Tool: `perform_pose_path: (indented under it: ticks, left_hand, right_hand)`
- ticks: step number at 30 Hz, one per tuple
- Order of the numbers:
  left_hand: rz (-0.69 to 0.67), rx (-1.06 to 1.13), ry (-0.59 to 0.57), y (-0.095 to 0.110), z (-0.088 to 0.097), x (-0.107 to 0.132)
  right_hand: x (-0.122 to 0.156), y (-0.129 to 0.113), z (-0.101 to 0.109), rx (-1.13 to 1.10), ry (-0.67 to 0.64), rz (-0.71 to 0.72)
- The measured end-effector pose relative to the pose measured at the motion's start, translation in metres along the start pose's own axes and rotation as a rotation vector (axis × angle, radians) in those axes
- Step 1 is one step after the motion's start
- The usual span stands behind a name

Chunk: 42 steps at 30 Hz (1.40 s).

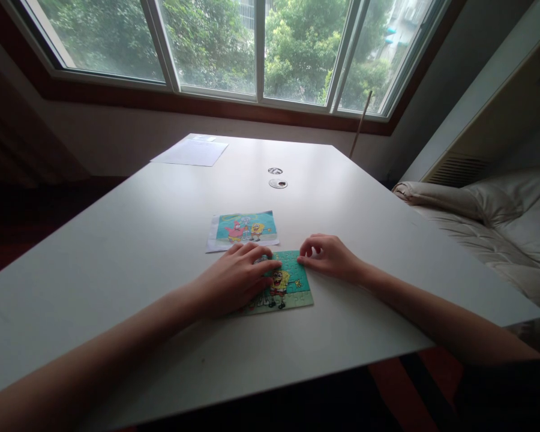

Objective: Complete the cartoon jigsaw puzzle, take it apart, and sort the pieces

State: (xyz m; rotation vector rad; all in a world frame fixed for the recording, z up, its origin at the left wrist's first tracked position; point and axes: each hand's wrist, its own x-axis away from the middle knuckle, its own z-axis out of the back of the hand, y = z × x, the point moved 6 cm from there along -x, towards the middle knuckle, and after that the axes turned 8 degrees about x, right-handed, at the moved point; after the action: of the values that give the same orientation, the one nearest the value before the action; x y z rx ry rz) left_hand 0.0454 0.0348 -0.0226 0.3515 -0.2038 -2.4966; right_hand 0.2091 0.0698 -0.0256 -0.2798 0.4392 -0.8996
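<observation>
A jigsaw puzzle (292, 291) with a yellow cartoon sponge on a teal background lies flat on the white table, its pieces fitted together in the visible part. My left hand (240, 276) rests over the puzzle's left side with fingers spread, hiding much of that half. At the upper right corner my right hand (326, 257) touches the puzzle's edge, thumb and curled fingers a little apart. Just beyond the puzzle is a printed picture sheet (247, 228) showing a pink starfish and the yellow sponge.
The white table (162, 222) narrows away toward the window. White paper sheets (191, 151) lie at its far left, and two round table inserts (278, 183) sit near the far middle. A pale leather sofa (486, 216) stands on the right, with a thin stick (360, 126) by the wall.
</observation>
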Motion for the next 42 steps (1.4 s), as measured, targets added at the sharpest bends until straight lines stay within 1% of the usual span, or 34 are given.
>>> perform_pose_path:
  ticks: [6, 9, 12, 18, 22, 30, 37, 40, 42]
  left_hand:
    - [0.048, -0.017, -0.046, -0.016, 0.015, 0.011]
    - [0.060, 0.005, -0.077, -0.020, 0.020, 0.014]
    - [0.058, 0.033, -0.080, -0.020, 0.023, 0.014]
    - [0.058, 0.035, -0.096, -0.019, 0.022, 0.014]
    - [0.062, 0.026, -0.099, -0.019, 0.021, 0.013]
    - [0.062, 0.025, -0.103, -0.018, 0.022, 0.013]
    - [0.049, 0.054, -0.073, -0.017, 0.022, 0.013]
    - [0.050, 0.045, -0.083, -0.018, 0.022, 0.013]
    - [0.057, 0.028, -0.097, -0.022, 0.021, 0.013]
  right_hand:
    - [0.007, 0.001, 0.013, 0.018, 0.004, 0.035]
    - [0.009, -0.002, 0.013, 0.017, -0.020, 0.060]
    - [0.009, -0.003, 0.010, 0.020, -0.052, 0.065]
    - [0.010, -0.004, 0.010, 0.043, -0.053, 0.083]
    - [0.011, -0.007, 0.009, 0.044, -0.045, 0.135]
    - [0.013, -0.015, 0.007, 0.064, -0.089, 0.219]
    - [0.013, -0.013, 0.005, 0.077, -0.084, 0.254]
    - [0.013, -0.013, 0.005, 0.076, -0.097, 0.256]
    - [0.014, -0.013, 0.005, 0.076, -0.104, 0.256]
